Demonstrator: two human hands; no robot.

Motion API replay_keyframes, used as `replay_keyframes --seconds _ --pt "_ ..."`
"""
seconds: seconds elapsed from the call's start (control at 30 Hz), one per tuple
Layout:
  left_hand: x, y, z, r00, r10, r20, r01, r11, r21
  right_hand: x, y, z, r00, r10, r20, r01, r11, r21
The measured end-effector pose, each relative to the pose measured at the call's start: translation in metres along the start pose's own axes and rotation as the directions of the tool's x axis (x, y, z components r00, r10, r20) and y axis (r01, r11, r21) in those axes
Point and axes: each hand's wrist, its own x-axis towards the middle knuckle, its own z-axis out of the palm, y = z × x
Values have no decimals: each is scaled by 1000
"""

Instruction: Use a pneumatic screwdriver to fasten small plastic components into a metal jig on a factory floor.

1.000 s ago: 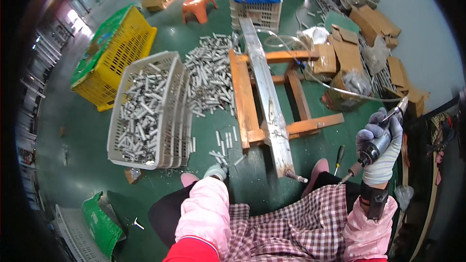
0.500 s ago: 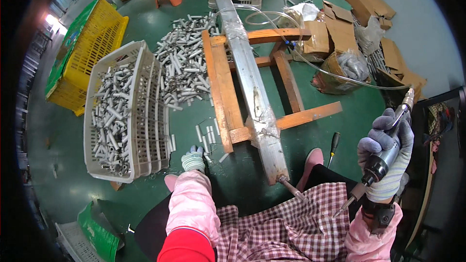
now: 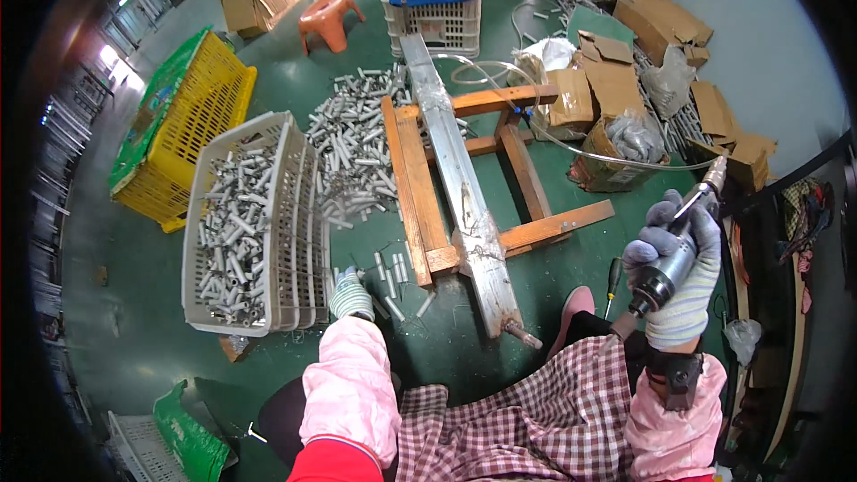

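Note:
My right hand [image 3: 674, 272], in a striped glove, is closed around an air die grinder [image 3: 665, 277], held up at the right. A clear hose [image 3: 616, 159] runs from its upper end. Low at the left, my gloved left hand [image 3: 351, 296] reaches to the floor beside the white crate [image 3: 306, 214]; its fingers look stretched out, their tips partly hidden. Several grey metal tubes [image 3: 390, 283] lie just right of it. Ahead of me a metal beam [image 3: 460, 174] rests on a wooden frame [image 3: 412, 187], a short rod [image 3: 525, 336] sticking out of its near end.
Grey tubes fill the white crate, and a pile of tubes [image 3: 357, 143] covers the floor behind it. A yellow crate [image 3: 201, 120] stands far left, near an orange stool [image 3: 328, 22]. Cardboard boxes [image 3: 611, 80] line the right wall. A screwdriver [image 3: 613, 286] is by my right foot.
My left hand has shifted left, from the loose tubes toward the crate's side. My right hand with the grinder has moved slightly left in view. The whole scene has shifted as my head moved.

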Motion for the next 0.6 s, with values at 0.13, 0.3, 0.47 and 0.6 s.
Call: replay_keyframes --seconds 0.13,0.3,0.47,0.6 --pt "2 16 -53 978 139 -157 -165 972 -166 -5 0 4 999 -18 27 19 999 -43" --pt "-31 109 -143 982 159 99 35 362 -932 -11 -7 1 995 -89 48 93 992 -89" --pt "-136 171 -223 796 532 289 218 195 -956 -14 -9 -1 994 -75 84 76 997 -9" --pt "-174 189 -228 749 604 273 211 173 -962 -16 -11 0 996 -76 45 76 997 -3"
